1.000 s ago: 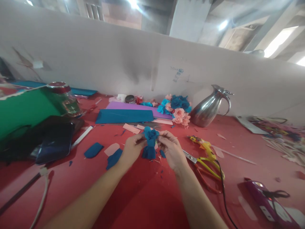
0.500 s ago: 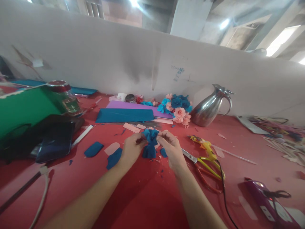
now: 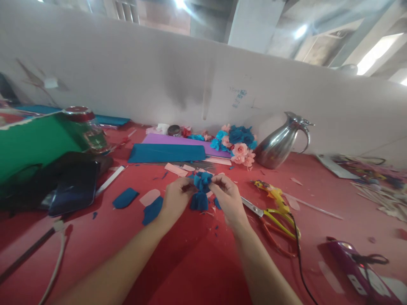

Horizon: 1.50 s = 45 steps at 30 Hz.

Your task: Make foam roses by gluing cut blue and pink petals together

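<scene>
Between my two hands, above the red table (image 3: 190, 271), is a blue paper flower (image 3: 202, 181) with ruffled petals. My left hand (image 3: 177, 197) pinches its left side, fingers closed. On the other side my right hand (image 3: 227, 195) grips a petal edge between thumb and fingers. A blue paper piece (image 3: 199, 201) shows just below the flower; whether it is joined to it I cannot tell. Cut blue petals (image 3: 125, 198) and a pink petal (image 3: 150, 197) lie left of my left hand. Scissors (image 3: 263, 214) with yellow and red handles rest right of my right hand.
A yellow glue gun (image 3: 276, 195) with a black cord lies beyond the scissors. Paper flowers (image 3: 241, 149) and a metal jug (image 3: 280, 144) stand at the back. Folded blue paper (image 3: 167, 153) lies ahead. A phone (image 3: 74, 186) is at left, a purple device (image 3: 356, 267) at right.
The blue flower has shifted and turned very slightly between my fingers. Both hands keep their pinch, and the things on the table stay where they were.
</scene>
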Each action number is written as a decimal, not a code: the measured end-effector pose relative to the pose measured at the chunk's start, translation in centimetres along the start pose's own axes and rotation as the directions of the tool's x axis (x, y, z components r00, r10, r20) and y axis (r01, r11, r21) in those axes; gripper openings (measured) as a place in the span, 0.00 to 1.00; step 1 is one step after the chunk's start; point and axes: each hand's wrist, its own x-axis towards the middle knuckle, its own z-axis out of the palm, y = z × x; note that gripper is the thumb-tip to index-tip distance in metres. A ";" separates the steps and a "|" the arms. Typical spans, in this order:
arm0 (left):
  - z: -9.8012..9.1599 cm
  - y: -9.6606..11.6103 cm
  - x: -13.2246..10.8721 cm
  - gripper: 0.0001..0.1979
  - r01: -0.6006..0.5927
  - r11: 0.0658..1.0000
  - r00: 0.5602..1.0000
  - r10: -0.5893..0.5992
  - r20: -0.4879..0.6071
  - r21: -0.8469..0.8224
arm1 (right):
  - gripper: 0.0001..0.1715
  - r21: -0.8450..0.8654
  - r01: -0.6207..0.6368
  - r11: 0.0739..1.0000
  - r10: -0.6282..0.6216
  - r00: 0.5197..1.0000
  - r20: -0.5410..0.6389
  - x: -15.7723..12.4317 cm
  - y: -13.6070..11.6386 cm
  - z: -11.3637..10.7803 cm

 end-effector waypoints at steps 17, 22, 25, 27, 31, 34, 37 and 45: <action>0.0 0.7 0.0 0.07 -0.010 0.999 0.999 0.009 0.045 0.038 | 0.08 0.076 -0.103 0.992 0.101 0.994 0.026 0.3 -1.2 -0.8; 0.0 0.5 0.1 0.06 -0.001 1.000 0.999 0.000 0.044 0.018 | 0.08 0.062 -0.114 0.992 0.113 0.993 0.027 0.3 -1.2 -0.8; 0.0 0.4 0.1 0.07 -0.005 1.000 0.999 0.003 0.051 0.023 | 0.08 0.059 -0.117 0.991 0.116 0.993 0.026 0.3 -1.1 -0.9; 0.0 0.3 0.1 0.07 -0.002 1.000 0.998 0.001 0.060 0.020 | 0.08 0.063 -0.134 0.989 0.132 0.991 0.031 0.3 -1.0 -1.0; 0.0 0.3 0.1 0.07 -0.010 1.000 0.997 0.009 0.071 0.011 | 0.08 0.082 -0.159 0.984 0.157 0.987 0.037 0.4 -1.0 -1.1; 0.0 0.5 0.0 0.09 -0.033 0.999 0.997 0.032 0.068 0.020 | 0.08 0.077 -0.152 0.985 0.149 0.988 0.042 0.4 -0.9 -1.1; 0.0 0.8 0.0 0.12 -0.037 0.999 0.997 0.035 0.064 0.021 | 0.08 0.070 -0.147 0.987 0.144 0.989 0.044 0.4 -1.0 -1.0; 0.1 0.7 0.1 0.13 -0.022 1.000 0.995 0.023 0.098 -0.010 | 0.08 0.056 -0.164 0.985 0.162 0.986 0.040 0.4 -1.1 -0.9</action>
